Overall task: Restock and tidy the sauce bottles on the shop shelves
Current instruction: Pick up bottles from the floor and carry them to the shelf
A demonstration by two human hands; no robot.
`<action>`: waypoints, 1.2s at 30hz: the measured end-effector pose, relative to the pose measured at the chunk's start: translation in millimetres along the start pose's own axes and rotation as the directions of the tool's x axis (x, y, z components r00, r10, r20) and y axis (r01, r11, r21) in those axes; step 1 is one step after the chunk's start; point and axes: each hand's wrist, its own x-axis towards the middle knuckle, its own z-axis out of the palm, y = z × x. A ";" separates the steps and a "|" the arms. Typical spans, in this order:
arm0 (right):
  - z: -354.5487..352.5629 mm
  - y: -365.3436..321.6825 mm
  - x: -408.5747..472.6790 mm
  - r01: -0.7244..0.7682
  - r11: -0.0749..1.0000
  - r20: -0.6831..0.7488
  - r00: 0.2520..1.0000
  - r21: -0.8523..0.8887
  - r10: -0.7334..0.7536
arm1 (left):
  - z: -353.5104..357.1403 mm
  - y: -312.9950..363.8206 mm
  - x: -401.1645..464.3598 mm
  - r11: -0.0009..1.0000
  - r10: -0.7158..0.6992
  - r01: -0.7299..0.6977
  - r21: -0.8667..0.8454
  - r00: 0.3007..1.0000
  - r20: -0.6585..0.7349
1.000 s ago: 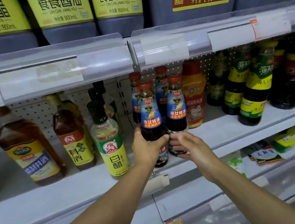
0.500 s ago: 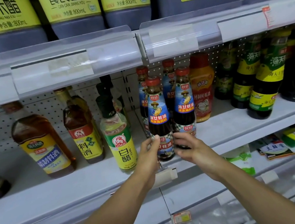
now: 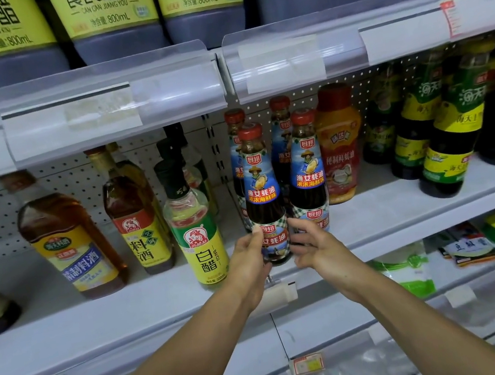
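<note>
The front oyster sauce bottle (image 3: pixel 262 191) stands upright, red cap up, at the middle shelf (image 3: pixel 377 217) edge, its base hidden by the left hand (image 3: pixel 246 263) and right hand (image 3: pixel 315 249), whose fingers curl round its lower label, while its neighbours behind are half covered.

Open shelf (image 3: pixel 377 217) surface lies right of the front oyster sauce bottles (image 3: pixel 307 176); the white vinegar bottle (image 3: pixel 195 229) crowds their left side.

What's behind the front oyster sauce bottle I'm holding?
Behind the front bottle stands another red-capped bottle of the same sauce; only its cap and left edge show. Anything further back is hidden.
</note>
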 end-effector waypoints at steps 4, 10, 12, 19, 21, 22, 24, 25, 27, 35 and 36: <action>-0.6 0.4 0.9 0.009 1.000 0.010 1.000 -0.004 -0.009 | 1.3 1.3 -3.1 1.000 -0.007 0.006 -0.025 1.000 -0.010; 3.1 1.8 2.6 0.013 1.000 0.007 1.000 -0.003 -0.013 | 2.4 2.3 -6.6 1.000 -0.012 0.012 -0.005 1.000 -0.020; 5.2 2.7 2.2 0.014 1.000 -0.008 1.000 -0.002 -0.014 | 1.5 3.3 -6.5 1.000 -0.022 0.022 0.005 1.000 -0.017; 9.9 2.5 -2.0 0.006 1.000 -0.039 0.999 0.000 -0.006 | -2.9 7.0 -13.2 0.995 -0.072 0.071 0.066 0.997 0.009; 12.4 4.9 -5.1 -0.005 1.000 -0.066 0.998 0.010 0.005 | -6.2 6.0 -20.6 0.995 -0.076 0.076 0.068 0.997 0.006; 14.0 6.3 -7.3 -0.011 1.000 -0.089 0.996 0.016 0.013 | -8.5 5.1 -24.5 0.995 -0.080 0.080 0.066 0.997 -0.003; 18.3 8.0 -13.2 -0.030 0.999 -0.142 0.989 0.024 0.033 | -16.1 2.4 -34.1 0.994 -0.092 0.093 0.054 0.995 -0.026; 20.8 8.6 -16.7 -0.035 0.999 -0.170 0.985 0.027 0.039 | -20.4 0.6 -40.3 0.994 -0.100 0.101 0.048 0.995 -0.029; 27.0 9.6 -24.1 -0.035 0.999 -0.223 0.974 0.041 0.043 | -30.2 -3.7 -53.7 0.992 -0.109 0.110 0.063 0.994 -0.009; 81.4 20.7 -61.0 -0.062 0.998 -0.203 0.977 0.011 0.063 | -101.1 -28.0 -104.3 0.977 -0.175 0.185 0.103 0.980 -0.095; 91.3 24.0 -67.1 -0.070 0.997 -0.186 0.980 -0.008 0.068 | -113.9 -32.1 -111.9 0.977 -0.181 0.191 0.093 0.978 -0.104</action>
